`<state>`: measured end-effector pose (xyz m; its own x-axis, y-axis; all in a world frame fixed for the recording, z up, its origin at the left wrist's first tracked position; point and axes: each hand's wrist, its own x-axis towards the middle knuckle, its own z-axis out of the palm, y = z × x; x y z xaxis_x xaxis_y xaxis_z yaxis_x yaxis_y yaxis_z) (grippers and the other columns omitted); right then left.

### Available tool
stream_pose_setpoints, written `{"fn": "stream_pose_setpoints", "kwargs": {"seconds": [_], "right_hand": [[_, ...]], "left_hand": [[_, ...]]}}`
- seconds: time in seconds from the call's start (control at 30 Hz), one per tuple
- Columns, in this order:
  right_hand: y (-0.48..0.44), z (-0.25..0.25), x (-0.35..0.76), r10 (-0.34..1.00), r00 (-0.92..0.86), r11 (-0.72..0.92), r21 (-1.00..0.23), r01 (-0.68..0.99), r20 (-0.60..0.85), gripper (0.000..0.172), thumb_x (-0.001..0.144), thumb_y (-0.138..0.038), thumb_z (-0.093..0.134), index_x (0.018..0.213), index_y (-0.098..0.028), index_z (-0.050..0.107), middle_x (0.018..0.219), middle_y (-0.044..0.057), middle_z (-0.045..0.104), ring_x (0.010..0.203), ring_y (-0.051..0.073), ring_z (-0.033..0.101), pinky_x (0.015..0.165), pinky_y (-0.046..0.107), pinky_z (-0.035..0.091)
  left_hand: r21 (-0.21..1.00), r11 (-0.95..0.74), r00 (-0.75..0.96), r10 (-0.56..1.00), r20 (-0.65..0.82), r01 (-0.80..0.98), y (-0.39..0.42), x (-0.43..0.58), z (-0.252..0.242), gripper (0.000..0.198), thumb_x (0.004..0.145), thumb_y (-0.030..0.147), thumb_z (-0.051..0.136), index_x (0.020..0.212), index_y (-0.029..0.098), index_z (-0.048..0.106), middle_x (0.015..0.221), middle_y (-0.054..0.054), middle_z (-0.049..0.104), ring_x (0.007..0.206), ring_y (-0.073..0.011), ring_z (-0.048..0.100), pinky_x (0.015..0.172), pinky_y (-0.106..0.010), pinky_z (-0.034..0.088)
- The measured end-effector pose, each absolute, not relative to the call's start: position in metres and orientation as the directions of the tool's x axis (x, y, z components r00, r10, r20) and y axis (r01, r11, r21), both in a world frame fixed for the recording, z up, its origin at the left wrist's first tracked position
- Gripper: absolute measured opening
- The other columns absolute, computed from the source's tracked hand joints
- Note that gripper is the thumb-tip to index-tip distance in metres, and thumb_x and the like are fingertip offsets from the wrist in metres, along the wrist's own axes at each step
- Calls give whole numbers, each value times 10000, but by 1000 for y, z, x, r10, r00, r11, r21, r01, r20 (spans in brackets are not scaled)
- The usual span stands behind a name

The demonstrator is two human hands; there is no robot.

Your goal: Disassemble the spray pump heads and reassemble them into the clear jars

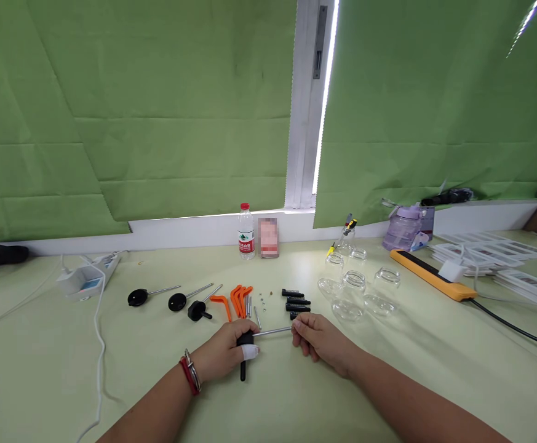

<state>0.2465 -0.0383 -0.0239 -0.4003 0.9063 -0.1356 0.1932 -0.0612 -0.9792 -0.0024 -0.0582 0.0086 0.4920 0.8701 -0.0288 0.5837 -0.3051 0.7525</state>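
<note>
The left hand grips a black T-handled steel driver over the pale green counter; the right hand pinches its shaft tip.

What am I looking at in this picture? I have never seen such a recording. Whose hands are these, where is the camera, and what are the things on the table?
There is no machine here: a person works with two bare hands. The one picture comes from a camera worn on the person's head, looking forward and down, so the arms enter from the bottom. The left hand grips the black handle of a T-handle tool, and the right hand pinches the far end of its metal shaft. On the pale green table behind lie three similar tools, orange hex keys, small black bits, and clear glass jars. Further back stand a water bottle and a purple bottle; an orange power strip lies on the right.
</note>
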Motion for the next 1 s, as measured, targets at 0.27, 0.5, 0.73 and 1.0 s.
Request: {"fn": "stream_pose_setpoints", "kwargs": {"seconds": [0.27, 0.5, 0.73, 1.0], "right_hand": [[-36, -27, 247, 894, -433, -64, -988, 137, -118, 213, 822, -414, 498, 881, -210, 484, 709, -18, 565, 506, 68, 436, 381, 163, 299], [-35, -31, 246, 907, -403, -75, -989, 127, -120, 195, 826, -398, 482, 854, -205, 487, 704, -14, 563, 494, 69, 438, 365, 161, 305], [-34, -31, 245, 919, -375, -72, -987, 141, -121, 248, 831, -439, 473, 785, -195, 489, 695, -10, 566, 486, 68, 445, 358, 161, 323], [-33, -31, 246, 925, -356, -79, -984, 161, -132, 343, 860, -491, 417, 749, -177, 501, 686, 4, 568, 485, 70, 456, 360, 168, 342]], "left_hand": [[749, -282, 451, 892, -25, 600, -58, -2, 6, 282, 758, 333, 548, 1014, 216, 560, 900, -5, 551, 812, -172, 492, 735, -282, 419], [809, -217, 403, 915, -26, 547, -56, -3, -1, 339, 757, 298, 555, 1083, 220, 508, 980, -28, 541, 883, -192, 504, 789, -307, 418], [816, -227, 413, 911, -15, 531, -53, -4, -1, 319, 757, 282, 546, 1069, 218, 528, 988, -33, 549, 888, -199, 496, 789, -311, 414], [813, -252, 439, 898, -5, 525, -54, -3, 4, 248, 776, 281, 526, 1010, 206, 547, 905, -14, 539, 813, -169, 473, 738, -275, 407]]}}
